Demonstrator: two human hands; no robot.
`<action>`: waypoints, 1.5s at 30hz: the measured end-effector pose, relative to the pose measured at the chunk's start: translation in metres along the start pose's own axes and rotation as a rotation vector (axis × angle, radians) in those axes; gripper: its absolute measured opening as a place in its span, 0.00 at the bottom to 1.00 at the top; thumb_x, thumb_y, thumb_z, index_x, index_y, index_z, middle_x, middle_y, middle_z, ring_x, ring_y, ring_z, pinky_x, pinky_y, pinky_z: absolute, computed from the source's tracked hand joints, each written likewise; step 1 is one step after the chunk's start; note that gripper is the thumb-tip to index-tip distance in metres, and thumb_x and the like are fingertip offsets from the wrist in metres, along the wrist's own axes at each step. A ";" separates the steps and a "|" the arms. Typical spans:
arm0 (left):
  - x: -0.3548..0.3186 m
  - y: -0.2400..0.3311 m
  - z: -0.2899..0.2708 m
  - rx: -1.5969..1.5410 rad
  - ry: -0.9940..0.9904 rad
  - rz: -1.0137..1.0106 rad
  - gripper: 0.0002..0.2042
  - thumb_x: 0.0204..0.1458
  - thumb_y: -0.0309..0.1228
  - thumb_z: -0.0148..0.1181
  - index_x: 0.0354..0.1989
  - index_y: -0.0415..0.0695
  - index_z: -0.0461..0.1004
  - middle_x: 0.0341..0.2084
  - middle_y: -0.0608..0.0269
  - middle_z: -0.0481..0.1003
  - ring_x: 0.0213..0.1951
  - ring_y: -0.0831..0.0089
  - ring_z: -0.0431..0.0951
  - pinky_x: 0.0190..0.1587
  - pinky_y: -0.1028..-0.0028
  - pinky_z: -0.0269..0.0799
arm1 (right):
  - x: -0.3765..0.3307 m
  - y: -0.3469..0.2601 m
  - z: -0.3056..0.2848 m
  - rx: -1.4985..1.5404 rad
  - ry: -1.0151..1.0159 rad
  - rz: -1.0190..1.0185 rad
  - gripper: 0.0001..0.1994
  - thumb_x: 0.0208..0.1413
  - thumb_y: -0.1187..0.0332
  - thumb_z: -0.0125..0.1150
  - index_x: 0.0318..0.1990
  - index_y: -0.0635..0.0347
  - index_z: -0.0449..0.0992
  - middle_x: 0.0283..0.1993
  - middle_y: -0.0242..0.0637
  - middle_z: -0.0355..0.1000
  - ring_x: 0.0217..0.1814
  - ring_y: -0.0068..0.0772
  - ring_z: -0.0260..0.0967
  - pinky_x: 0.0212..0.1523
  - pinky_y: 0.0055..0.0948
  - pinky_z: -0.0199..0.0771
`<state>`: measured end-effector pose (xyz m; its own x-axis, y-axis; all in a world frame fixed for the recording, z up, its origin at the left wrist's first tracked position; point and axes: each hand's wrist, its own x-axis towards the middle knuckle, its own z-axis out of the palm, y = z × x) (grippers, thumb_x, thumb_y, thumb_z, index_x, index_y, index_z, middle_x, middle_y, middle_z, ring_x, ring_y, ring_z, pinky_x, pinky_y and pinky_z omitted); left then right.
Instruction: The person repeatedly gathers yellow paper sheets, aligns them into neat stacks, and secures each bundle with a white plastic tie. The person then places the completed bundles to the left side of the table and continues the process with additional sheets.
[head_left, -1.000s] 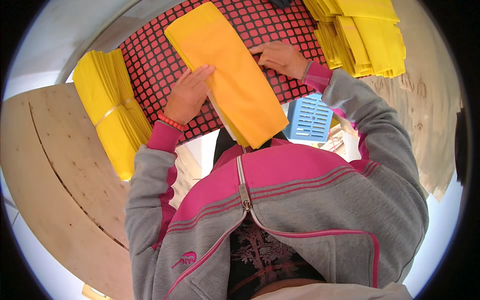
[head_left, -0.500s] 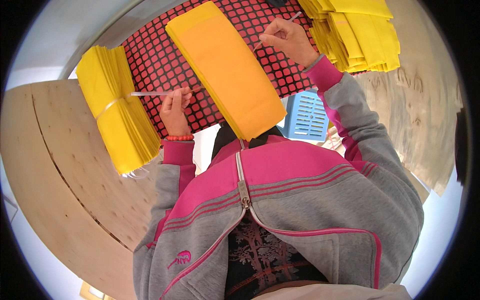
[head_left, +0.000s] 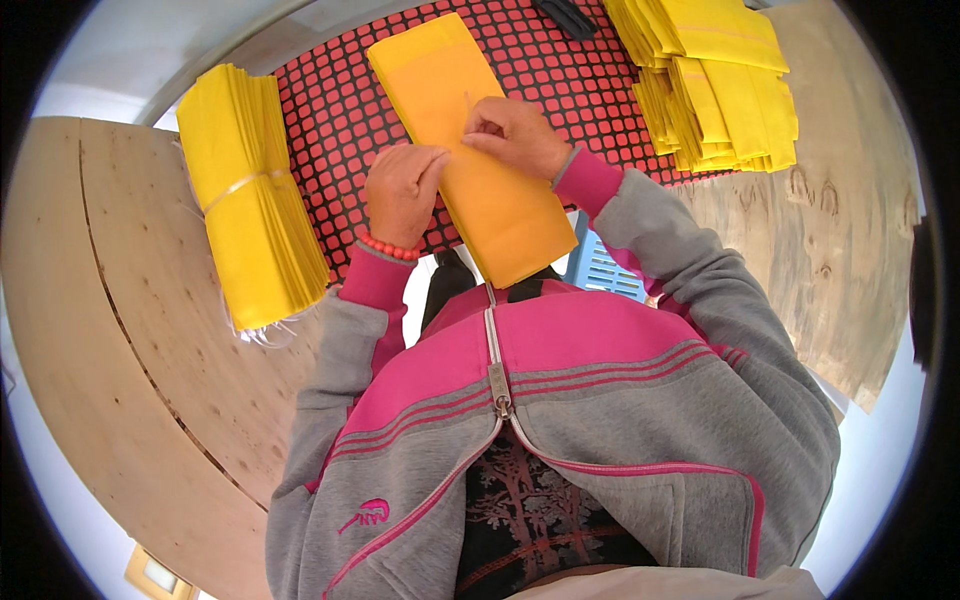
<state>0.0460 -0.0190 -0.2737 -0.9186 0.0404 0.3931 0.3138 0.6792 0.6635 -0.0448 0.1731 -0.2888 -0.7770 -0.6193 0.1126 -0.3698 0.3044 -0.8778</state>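
A stack of orange-yellow paper bags (head_left: 470,150) lies lengthwise on a red mat with a black grid (head_left: 330,110). My left hand (head_left: 400,190) rests curled at the stack's left edge, a red bead bracelet at the wrist. My right hand (head_left: 512,135) sits on top of the stack with fingers pinched together; a thin pale strip or string shows above the fingertips, too small to tell apart. The two hands almost touch.
A tied bundle of yellow bags (head_left: 250,200) lies left of the mat. Piles of yellow bags (head_left: 720,85) lie at the upper right. A blue slotted crate (head_left: 605,270) shows below the stack. A round plywood table (head_left: 140,340) carries it all.
Both hands came together over the stack. The left hand earlier held a thin white strip out to the left and the right hand was raised at the far edge; now both are close and pinched.
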 end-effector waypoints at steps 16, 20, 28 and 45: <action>0.020 0.023 0.023 -0.086 -0.071 -0.288 0.11 0.56 0.35 0.52 0.31 0.42 0.76 0.26 0.53 0.76 0.32 0.54 0.77 0.33 0.63 0.71 | -0.018 0.018 0.033 0.249 0.219 0.236 0.06 0.56 0.71 0.61 0.35 0.66 0.73 0.31 0.34 0.75 0.33 0.20 0.73 0.34 0.20 0.73; 0.030 0.014 0.033 -0.235 -0.055 -0.350 0.10 0.55 0.34 0.52 0.30 0.41 0.76 0.26 0.52 0.76 0.31 0.53 0.76 0.33 0.62 0.70 | -0.020 0.022 0.040 0.250 0.259 0.255 0.06 0.58 0.73 0.59 0.37 0.67 0.72 0.34 0.33 0.74 0.35 0.19 0.74 0.37 0.18 0.75; 0.039 -0.027 0.049 -0.169 -0.299 -0.342 0.08 0.53 0.31 0.53 0.31 0.41 0.76 0.25 0.50 0.76 0.31 0.52 0.77 0.35 0.61 0.71 | -0.027 -0.015 0.028 -0.098 0.303 0.080 0.06 0.55 0.67 0.60 0.34 0.60 0.73 0.30 0.36 0.72 0.31 0.32 0.72 0.31 0.30 0.71; 0.019 -0.046 0.058 -0.771 -0.243 -0.471 0.08 0.57 0.22 0.53 0.41 0.40 0.78 0.30 0.74 0.76 0.30 0.86 0.70 0.33 0.82 0.67 | 0.031 -0.047 0.004 -0.579 -0.062 -0.071 0.07 0.49 0.65 0.56 0.31 0.59 0.72 0.30 0.42 0.73 0.37 0.48 0.73 0.36 0.46 0.70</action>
<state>0.0005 -0.0069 -0.3340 -0.9893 0.0962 -0.1096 -0.1106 -0.0052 0.9939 -0.0495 0.1368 -0.2454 -0.7155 -0.6884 0.1190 -0.6513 0.5957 -0.4700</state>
